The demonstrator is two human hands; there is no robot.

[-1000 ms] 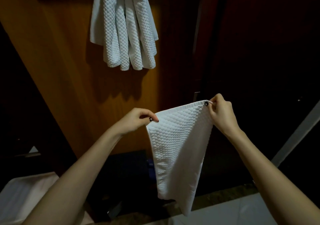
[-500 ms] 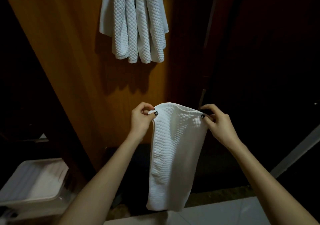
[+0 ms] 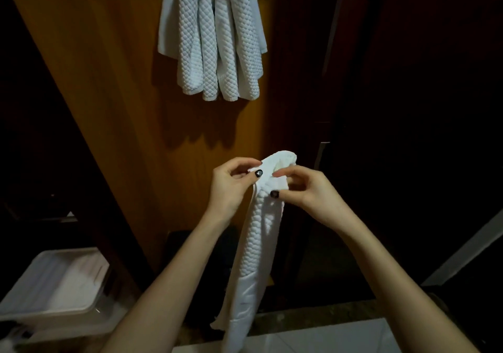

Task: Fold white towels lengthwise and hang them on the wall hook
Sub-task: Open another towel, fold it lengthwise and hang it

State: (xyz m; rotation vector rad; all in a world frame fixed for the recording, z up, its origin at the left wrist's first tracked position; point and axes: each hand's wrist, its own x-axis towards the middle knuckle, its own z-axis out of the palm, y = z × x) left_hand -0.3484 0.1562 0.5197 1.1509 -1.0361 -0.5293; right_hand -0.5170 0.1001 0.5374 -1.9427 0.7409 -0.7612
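Pinching towel (image 3: 260, 233) top | left hand (image 3: 231, 186) grip on it | right hand (image 3: 307, 192) grip on it | hung towels (image 3: 212, 39) above

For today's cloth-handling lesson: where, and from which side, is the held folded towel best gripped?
Likely best: pinch the folded towel at its gathered top from either side, as left hand and right hand do; below, it hangs limp in a narrow strip.
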